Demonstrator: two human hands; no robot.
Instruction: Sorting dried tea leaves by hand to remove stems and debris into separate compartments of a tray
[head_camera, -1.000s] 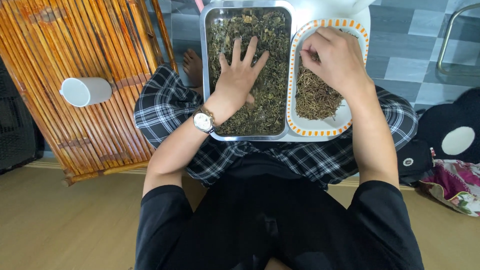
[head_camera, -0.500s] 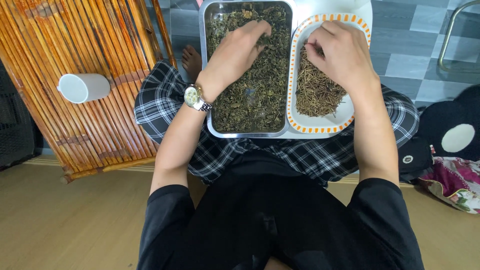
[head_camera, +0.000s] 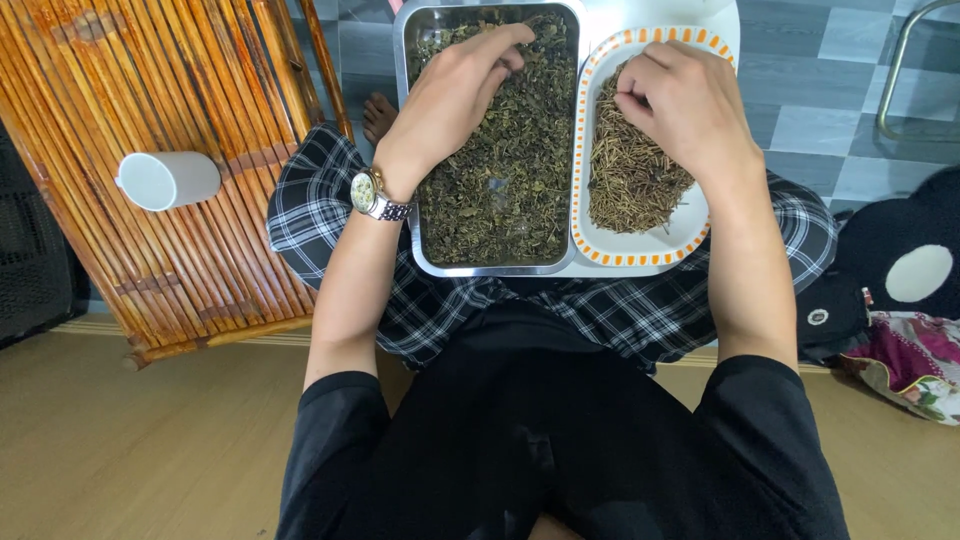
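The left hand (head_camera: 450, 95) pinches dried leaves (head_camera: 500, 170) in the still-full steel tray (head_camera: 420, 255) on the lap, while the right hand (head_camera: 685, 105), fingers clenched, rests on the stems (head_camera: 630, 185) partly covering the orange-rimmed dish (head_camera: 650, 255).

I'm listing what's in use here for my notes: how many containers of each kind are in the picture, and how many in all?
Metal tray of dark dried leaves, under the left hand: 1
White dish with orange-marked rim holding pale stems, under the right hand: 1
White cup lying on the bamboo bench: 1
Total: 3
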